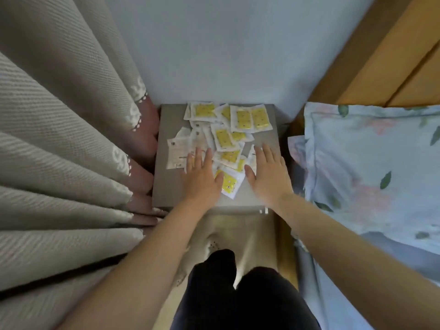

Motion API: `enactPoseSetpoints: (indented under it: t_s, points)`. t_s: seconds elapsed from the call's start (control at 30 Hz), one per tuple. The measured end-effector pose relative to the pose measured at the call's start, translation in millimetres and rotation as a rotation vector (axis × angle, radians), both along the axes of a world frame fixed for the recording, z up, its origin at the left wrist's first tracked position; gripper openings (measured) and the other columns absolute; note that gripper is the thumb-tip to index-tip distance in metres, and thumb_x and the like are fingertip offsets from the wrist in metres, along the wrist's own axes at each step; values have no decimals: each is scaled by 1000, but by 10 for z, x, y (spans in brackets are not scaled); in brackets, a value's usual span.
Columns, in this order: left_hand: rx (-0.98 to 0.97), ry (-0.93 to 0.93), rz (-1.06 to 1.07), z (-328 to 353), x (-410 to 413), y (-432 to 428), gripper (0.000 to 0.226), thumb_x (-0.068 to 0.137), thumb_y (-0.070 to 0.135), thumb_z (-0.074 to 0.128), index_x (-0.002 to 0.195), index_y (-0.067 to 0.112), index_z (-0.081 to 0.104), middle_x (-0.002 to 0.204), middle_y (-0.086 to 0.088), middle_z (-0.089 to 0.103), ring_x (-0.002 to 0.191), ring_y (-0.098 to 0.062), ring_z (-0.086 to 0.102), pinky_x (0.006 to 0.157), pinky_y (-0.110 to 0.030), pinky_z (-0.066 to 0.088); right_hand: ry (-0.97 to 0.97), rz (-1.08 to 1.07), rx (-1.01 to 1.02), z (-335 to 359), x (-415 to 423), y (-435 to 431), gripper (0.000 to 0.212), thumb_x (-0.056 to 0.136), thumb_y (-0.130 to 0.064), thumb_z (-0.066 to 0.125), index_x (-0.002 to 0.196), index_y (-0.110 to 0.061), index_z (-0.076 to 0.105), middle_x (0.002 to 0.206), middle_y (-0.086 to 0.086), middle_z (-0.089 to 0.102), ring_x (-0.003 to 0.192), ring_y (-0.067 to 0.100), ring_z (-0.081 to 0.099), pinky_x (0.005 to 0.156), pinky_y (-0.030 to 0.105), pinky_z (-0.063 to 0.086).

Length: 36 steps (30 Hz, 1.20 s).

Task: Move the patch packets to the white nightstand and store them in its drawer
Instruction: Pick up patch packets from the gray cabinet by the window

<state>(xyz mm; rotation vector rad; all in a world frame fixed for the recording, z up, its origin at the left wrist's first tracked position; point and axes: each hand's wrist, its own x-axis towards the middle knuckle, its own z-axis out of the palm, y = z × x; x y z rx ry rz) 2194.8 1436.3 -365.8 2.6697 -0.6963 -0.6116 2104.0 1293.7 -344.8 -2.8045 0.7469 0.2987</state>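
Both hands are spread flat, fingers straight and holding nothing: the left hand (202, 173) presses on the near-left part of the pile, the right hand (267, 173) lies along its right side. Between and beyond them the patch packets (245, 117) are scattered in loose, overlapping layers on top of the nightstand (171, 186), so the move looks done and the storing is not. The drawer cannot be seen from this angle. Sweeping the pile together is probably where trouble lies. The packets are thin, flat, glossy white sleeves with yellow rectangles showing, and on that smooth pale top they would likely skid and fan out. Some could slip off the left edge into the ribbed folds of the curtain (59, 139) or towards the flowered pillow (369, 163).
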Motion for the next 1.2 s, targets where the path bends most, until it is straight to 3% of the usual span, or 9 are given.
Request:
enactPoseSetpoints:
  t_s: [0.27, 0.5, 0.63, 0.73, 0.87, 0.97, 1.03, 1.1, 1.2]
  points:
    - [-84, 293, 234, -842, 358, -153, 58, 95, 23, 52, 148, 15, 30, 154, -4, 29, 141, -24, 25, 115, -39, 25, 143, -83, 213, -944, 407, -311, 63, 99, -39, 39, 151, -11, 16, 159, 10, 12, 146, 27, 13, 118, 42, 16]
    - [-21, 333, 295, -1367, 326, -229, 44, 91, 17, 54, 134, 17, 49, 129, -5, 56, 116, -28, 52, 95, -43, 46, 173, -212, 437, -1538, 500, -356, 49, 93, -31, 56, 136, -10, 43, 133, 9, 49, 123, 26, 47, 96, 37, 42]
    - [-7, 313, 401, -1542, 301, -296, 36, 88, 16, 57, 123, 15, 53, 118, -7, 56, 104, -29, 56, 87, -44, 50, 73, -424, 602, -1734, 459, -265, 48, 88, -25, 65, 130, -10, 46, 129, 5, 55, 112, 22, 56, 81, 26, 43]
    - [-43, 342, 497, -1613, 296, -352, 27, 87, 14, 61, 115, 15, 58, 109, -3, 60, 92, -23, 58, 76, -33, 47, 0, -662, 737, -1771, 515, -233, 47, 86, -18, 68, 126, -8, 46, 121, 6, 58, 93, 17, 55, 70, 20, 37]
    - [-73, 391, 543, -1659, 272, -374, 14, 90, 13, 61, 100, 8, 70, 95, -3, 66, 81, -15, 53, 71, -23, 39, 85, -765, 780, -1754, 562, -277, 39, 87, -14, 65, 121, 2, 56, 109, 11, 65, 90, 22, 62, 71, 27, 48]
    - [-214, 507, 711, -1676, 249, -384, 9, 90, 16, 63, 92, 8, 68, 90, -2, 63, 84, -17, 57, 74, -25, 42, 179, -728, 852, -1741, 544, -365, 15, 85, -13, 66, 92, 1, 67, 78, 9, 63, 70, 20, 58, 51, 19, 43]
    - [-379, 641, 902, -1682, 222, -393, 9, 90, 15, 63, 83, 11, 62, 90, -6, 65, 90, -25, 63, 81, -35, 52, 186, -757, 929, -1706, 517, -416, 6, 85, -12, 67, 82, -8, 64, 70, 2, 58, 68, 19, 55, 53, 21, 40]
    - [-580, 866, 1084, -1652, 179, -416, 6, 90, 13, 64, 92, 9, 61, 97, -11, 67, 91, -26, 66, 84, -40, 56, 163, -776, 1001, -1708, 489, -457, 14, 85, -10, 68, 73, -10, 62, 71, 3, 59, 68, 20, 56, 55, 23, 40]
    - [-727, 1107, 1144, -1602, 114, -488, 13, 89, 5, 63, 102, 8, 60, 91, -7, 69, 76, -17, 68, 63, -27, 58, 101, -789, 1030, -1662, 487, -496, 13, 84, -8, 67, 75, 1, 64, 73, 8, 60, 66, 20, 56, 61, 23, 42]
